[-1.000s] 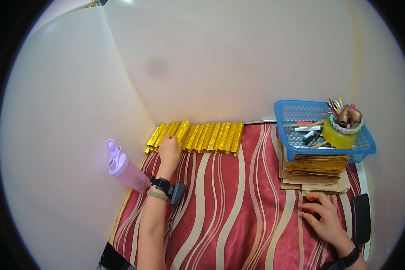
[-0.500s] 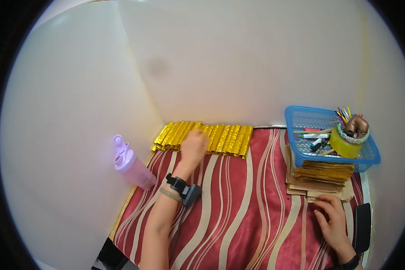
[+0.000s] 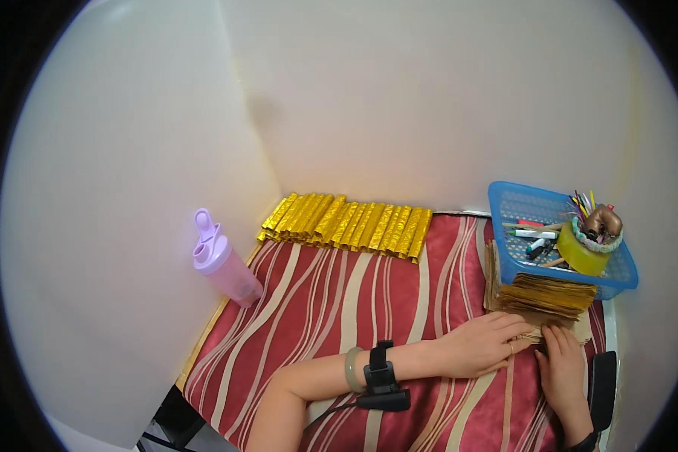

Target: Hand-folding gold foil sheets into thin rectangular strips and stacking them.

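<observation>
The stack of brownish paper sheets (image 3: 539, 295) sits at the right of the striped bench (image 3: 339, 309) under a blue basket (image 3: 557, 237), its near edge touched by the left hand (image 3: 478, 345) and right hand (image 3: 561, 369), fingers loosely extended, gripping nothing visible.

A lilac bottle (image 3: 222, 264) stands left of the gold rolls (image 3: 346, 224); a blue basket (image 3: 561, 241) holds pens.
</observation>
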The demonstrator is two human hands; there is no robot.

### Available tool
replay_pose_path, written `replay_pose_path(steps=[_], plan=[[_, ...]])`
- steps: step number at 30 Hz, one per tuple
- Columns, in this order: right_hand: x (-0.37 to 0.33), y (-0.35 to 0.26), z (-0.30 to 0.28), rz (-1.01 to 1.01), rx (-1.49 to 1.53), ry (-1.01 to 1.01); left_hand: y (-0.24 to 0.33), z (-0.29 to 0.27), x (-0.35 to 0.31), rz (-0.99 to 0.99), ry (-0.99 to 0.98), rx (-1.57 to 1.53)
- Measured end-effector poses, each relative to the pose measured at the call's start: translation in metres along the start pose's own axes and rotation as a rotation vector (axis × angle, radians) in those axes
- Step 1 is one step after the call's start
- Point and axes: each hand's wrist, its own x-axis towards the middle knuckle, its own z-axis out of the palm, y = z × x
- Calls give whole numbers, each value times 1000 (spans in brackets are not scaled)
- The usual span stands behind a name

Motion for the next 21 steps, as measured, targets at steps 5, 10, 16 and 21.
replay_pose_path(steps=[5,10,16,21], plan=[[-2,1,0,-57,-40,34,-7,19,-3,-129,-159,87],[-2,5,-6,-143,-106,58,-11,17,-9,-150,-242,98],[6,1,-7,-175,-196,60,-10,-2,-9,-140,-242,74],[2,8,-8,-187,-108,170,-6,-7,-6,-187,-63,33]])
